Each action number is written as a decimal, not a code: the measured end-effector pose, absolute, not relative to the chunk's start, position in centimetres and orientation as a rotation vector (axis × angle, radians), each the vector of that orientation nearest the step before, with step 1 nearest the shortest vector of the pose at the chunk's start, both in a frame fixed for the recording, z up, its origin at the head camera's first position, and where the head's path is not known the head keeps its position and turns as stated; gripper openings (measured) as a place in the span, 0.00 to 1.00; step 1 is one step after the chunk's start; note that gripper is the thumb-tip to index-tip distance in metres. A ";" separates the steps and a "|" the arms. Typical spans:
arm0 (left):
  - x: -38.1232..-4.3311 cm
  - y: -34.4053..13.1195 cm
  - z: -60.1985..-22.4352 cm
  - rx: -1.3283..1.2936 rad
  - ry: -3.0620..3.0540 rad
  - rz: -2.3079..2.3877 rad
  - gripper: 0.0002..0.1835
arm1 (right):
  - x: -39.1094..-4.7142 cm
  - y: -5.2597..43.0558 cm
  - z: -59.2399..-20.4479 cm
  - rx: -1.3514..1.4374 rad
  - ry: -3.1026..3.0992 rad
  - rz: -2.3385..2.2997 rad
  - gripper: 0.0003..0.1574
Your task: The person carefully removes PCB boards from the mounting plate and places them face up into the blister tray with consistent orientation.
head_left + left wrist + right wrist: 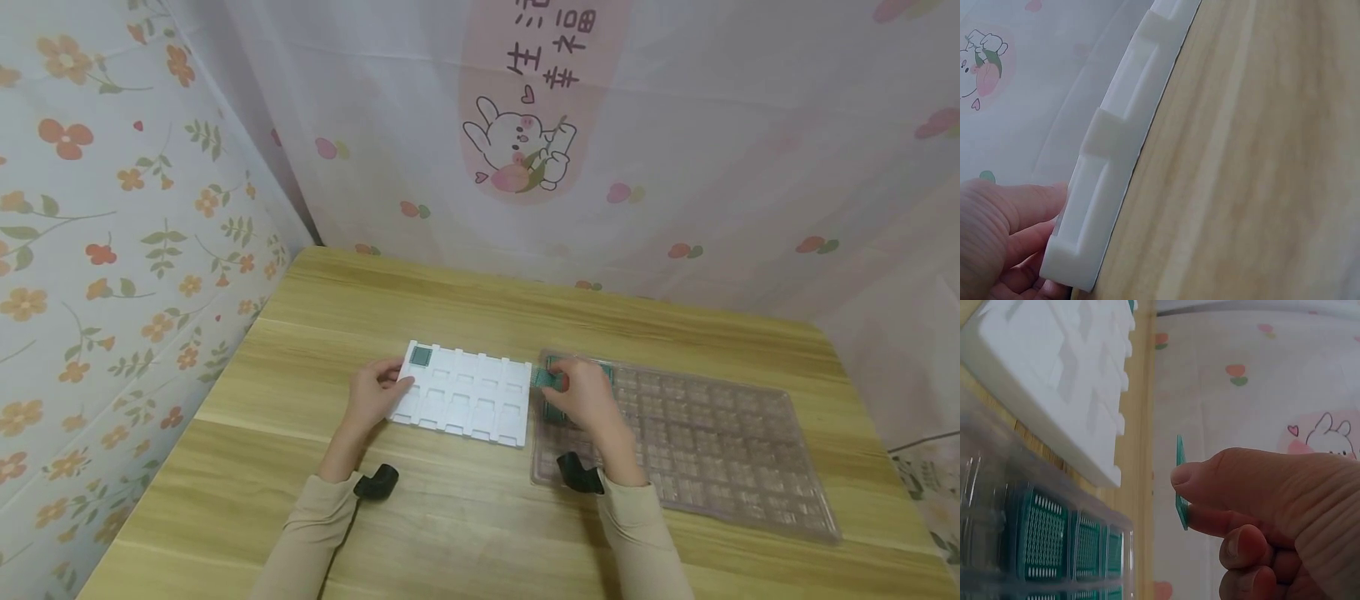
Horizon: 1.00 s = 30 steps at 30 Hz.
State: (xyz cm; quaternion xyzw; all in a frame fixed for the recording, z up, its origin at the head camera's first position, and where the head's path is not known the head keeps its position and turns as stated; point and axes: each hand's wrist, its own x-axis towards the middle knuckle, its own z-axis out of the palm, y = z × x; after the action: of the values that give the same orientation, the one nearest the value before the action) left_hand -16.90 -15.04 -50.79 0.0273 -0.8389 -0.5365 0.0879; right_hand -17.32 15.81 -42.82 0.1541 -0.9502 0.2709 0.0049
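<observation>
A white tray [461, 387] with rows of shallow pockets lies in the middle of the table. My left hand [369, 393] grips its left edge, the thumb on top, as the left wrist view shows from the side. One dark green square piece [420, 356] sits in the tray's far left pocket. Between thumb and forefinger, my right hand [588, 396] pinches another thin green square piece [1180, 450], held on edge in the right wrist view. That hand is over the left end of a clear plastic tray [720, 442], where more green mesh-patterned pieces [1044, 537] sit in compartments.
The wooden table [450, 533] runs up to a printed curtain [712, 167] at the back and a floral cloth [112, 275] at the left. Black wrist mounts [377, 482] stick out from both sleeves. The clear tray stretches toward the table's right side.
</observation>
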 end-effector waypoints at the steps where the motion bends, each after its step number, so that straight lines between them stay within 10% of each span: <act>1: -16.9 -15.1 -50.8 0.081 -2.497 -1.596 0.18 | -17.2 16.0 -42.8 0.481 -2.983 0.846 0.17; 30: -16.7 -15.1 -50.5 0.113 -2.517 -1.617 0.18 | -15.4 23.1 -43.9 0.421 -3.074 0.785 0.15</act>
State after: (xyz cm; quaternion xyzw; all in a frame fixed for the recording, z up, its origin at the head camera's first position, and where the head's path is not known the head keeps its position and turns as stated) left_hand -16.66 -15.06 -50.49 0.0375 -0.8384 -0.5387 0.0740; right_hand -15.37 23.10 -43.87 0.1315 -0.9600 0.2453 -0.0293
